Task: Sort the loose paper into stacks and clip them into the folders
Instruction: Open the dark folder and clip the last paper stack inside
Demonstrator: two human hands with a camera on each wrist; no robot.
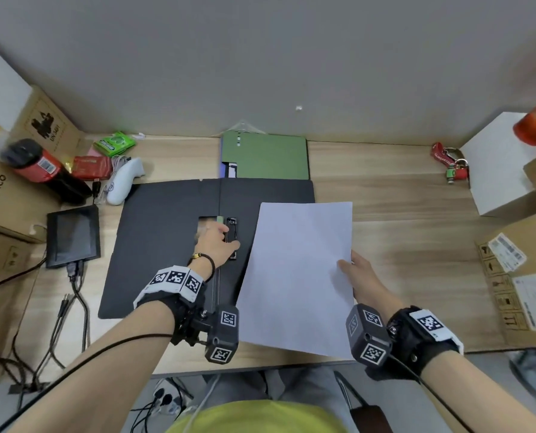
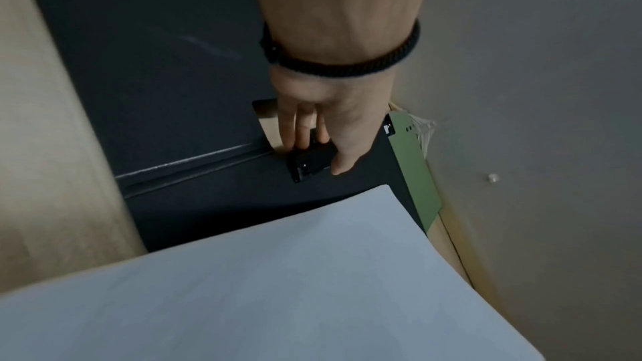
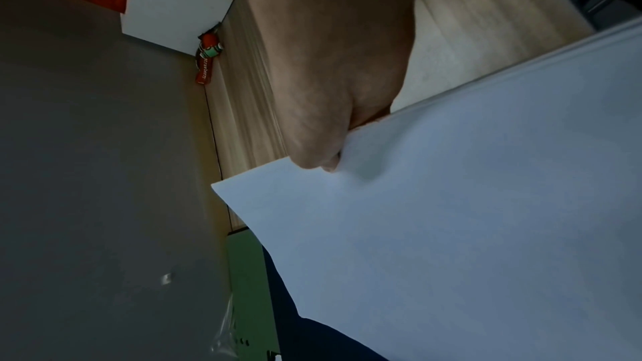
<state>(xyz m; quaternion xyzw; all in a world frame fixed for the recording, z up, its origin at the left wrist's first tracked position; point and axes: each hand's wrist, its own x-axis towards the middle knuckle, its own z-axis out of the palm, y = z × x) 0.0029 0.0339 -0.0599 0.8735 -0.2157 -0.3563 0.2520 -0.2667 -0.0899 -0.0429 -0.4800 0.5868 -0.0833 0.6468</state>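
A black folder (image 1: 167, 245) lies spread flat on the desk, its black metal clip (image 1: 231, 237) near the spine. My left hand (image 1: 218, 242) rests on that clip, fingers and thumb curled around it (image 2: 312, 155). My right hand (image 1: 358, 276) pinches the right edge of a white paper stack (image 1: 301, 276), thumb on top, and holds it tilted over the folder's right half. The stack (image 3: 451, 229) fills the right wrist view, with the thumb (image 3: 319, 158) pressing its edge. A closed green folder (image 1: 265, 159) lies behind the black one against the wall.
At the left are cardboard boxes (image 1: 7, 195), a red and black can (image 1: 39, 165), a white controller (image 1: 124, 179), snack packs (image 1: 113, 143) and a small screen (image 1: 73, 235) with cables. At the right are a white box (image 1: 497, 164), red keychains (image 1: 451, 165) and labelled cartons (image 1: 522, 276).
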